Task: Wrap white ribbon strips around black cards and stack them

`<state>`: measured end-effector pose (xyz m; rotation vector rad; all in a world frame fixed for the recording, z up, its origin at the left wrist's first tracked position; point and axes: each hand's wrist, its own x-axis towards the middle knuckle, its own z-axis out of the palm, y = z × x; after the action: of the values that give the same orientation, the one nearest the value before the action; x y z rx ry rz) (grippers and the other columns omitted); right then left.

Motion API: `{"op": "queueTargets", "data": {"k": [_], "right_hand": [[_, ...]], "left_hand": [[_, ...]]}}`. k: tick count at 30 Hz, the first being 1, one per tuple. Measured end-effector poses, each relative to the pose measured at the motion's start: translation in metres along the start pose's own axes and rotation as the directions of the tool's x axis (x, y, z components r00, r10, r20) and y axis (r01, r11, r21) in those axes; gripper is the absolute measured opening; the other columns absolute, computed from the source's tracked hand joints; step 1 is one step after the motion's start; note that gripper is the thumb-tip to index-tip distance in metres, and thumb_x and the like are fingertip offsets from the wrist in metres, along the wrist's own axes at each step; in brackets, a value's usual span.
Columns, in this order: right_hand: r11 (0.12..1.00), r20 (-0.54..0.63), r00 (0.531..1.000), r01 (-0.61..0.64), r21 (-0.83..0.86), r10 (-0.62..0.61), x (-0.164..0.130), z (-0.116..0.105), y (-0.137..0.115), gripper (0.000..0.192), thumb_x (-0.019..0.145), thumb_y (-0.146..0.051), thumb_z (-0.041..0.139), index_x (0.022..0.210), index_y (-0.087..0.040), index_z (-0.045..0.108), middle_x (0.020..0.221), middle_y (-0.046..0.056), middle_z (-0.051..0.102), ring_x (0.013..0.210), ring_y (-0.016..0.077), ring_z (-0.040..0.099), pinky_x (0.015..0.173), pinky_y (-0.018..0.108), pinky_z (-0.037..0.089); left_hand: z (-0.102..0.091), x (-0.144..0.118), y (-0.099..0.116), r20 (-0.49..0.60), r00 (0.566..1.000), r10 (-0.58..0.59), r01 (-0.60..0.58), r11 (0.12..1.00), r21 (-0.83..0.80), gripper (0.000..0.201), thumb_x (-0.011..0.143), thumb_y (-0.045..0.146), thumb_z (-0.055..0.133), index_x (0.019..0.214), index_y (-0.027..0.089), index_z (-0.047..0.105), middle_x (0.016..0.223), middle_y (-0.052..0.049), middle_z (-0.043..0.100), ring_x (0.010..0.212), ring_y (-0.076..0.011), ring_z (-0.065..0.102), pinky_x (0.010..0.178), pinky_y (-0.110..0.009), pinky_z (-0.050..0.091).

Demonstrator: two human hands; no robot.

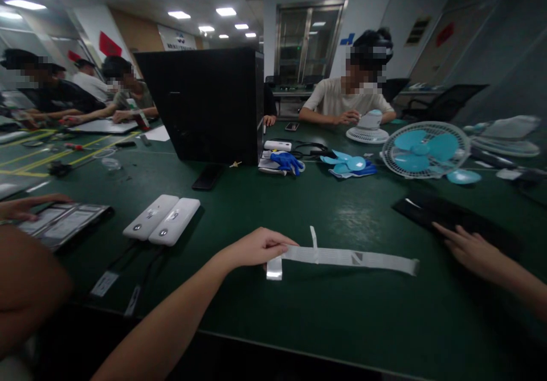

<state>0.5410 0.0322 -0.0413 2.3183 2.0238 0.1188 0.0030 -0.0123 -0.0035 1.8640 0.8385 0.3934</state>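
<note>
My left hand (256,247) is closed, thumb and fingers pinching one end of a white flat ribbon cable (342,256). The cable stretches to the right just above the green table, with a narrow white tab standing up from it. A short silvery end (274,268) hangs below my fingers. On the right, my right hand (468,250) lies with outstretched fingers against a dark, flat black object (453,221); its kind is unclear in the dim light. The thumb of this hand is hidden.
Two white power banks (175,221) with dark cords lie left. A black computer case (200,105) stands at the back, a black phone (207,177) before it. Blue gloves (288,163), fan blades (348,162) and a fan (425,148) lie farther back. Other people sit around.
</note>
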Motion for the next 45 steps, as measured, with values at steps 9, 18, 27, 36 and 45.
{"op": "queueTargets", "data": {"k": [9, 18, 27, 36, 45], "right_hand": [[0.863, 0.094, 0.860, 0.490, 0.122, -0.501, -0.037, -0.028, -0.180, 0.054, 0.097, -0.047, 0.031, 0.149, -0.034, 0.027, 0.155, 0.006, 0.019, 0.141, 0.0325, 0.016, 0.111, 0.054, 0.024], [0.613, 0.071, 0.630, 0.716, 0.334, -0.774, -0.088, -0.061, -0.239, 0.050, 0.099, -0.047, 0.031, 0.148, -0.037, 0.029, 0.155, 0.002, 0.018, 0.141, 0.0323, 0.011, 0.111, 0.059, 0.023], [0.532, 0.057, 0.656, 0.554, 0.640, -0.752, -0.093, -0.103, -0.228, 0.061, 0.093, -0.052, 0.046, 0.149, -0.033, 0.027, 0.146, 0.005, 0.039, 0.121, 0.0239, 0.050, 0.098, 0.041, 0.047], [0.571, -0.138, 0.577, 0.817, 0.085, -0.805, -0.077, -0.072, -0.239, 0.048, 0.095, -0.022, 0.035, 0.141, -0.034, 0.043, 0.130, 0.007, 0.051, 0.108, 0.0238, 0.054, 0.084, 0.041, 0.050], [0.609, -0.137, 0.602, 0.793, -0.021, -0.787, -0.070, -0.059, -0.241, 0.048, 0.093, -0.017, 0.038, 0.137, -0.033, 0.049, 0.135, 0.005, 0.052, 0.114, 0.0252, 0.053, 0.089, 0.046, 0.048]], "left_hand": [[-0.011, -0.006, 0.000, 0.280, 0.960, 0.011, 0.058, 0.969, -0.240, 0.028, 0.089, 0.036, 0.060, 0.112, 0.024, 0.069, 0.106, -0.004, 0.071, 0.095, -0.0163, 0.064, 0.082, -0.028, 0.049], [-0.011, -0.005, 0.001, 0.259, 0.965, -0.046, 0.113, 0.962, -0.250, 0.028, 0.085, 0.036, 0.063, 0.107, 0.021, 0.072, 0.100, -0.004, 0.072, 0.089, -0.0162, 0.064, 0.079, -0.027, 0.049], [-0.011, 0.005, -0.009, -0.041, 0.979, -0.199, 0.182, 0.949, -0.258, 0.027, 0.089, 0.033, 0.056, 0.108, 0.018, 0.068, 0.090, -0.003, 0.069, 0.070, -0.0113, 0.058, 0.061, -0.022, 0.042], [-0.005, 0.006, -0.004, -0.307, 0.919, -0.246, 0.294, 0.949, 0.118, 0.043, 0.094, 0.050, 0.041, 0.123, 0.021, 0.052, 0.084, -0.003, 0.065, 0.064, -0.0142, 0.059, 0.055, -0.024, 0.043], [0.004, 0.010, -0.003, -0.390, 0.897, -0.210, 0.381, 0.814, 0.439, 0.036, 0.094, 0.045, 0.043, 0.122, 0.024, 0.051, 0.088, -0.002, 0.065, 0.073, -0.0168, 0.061, 0.058, -0.025, 0.040]]}}
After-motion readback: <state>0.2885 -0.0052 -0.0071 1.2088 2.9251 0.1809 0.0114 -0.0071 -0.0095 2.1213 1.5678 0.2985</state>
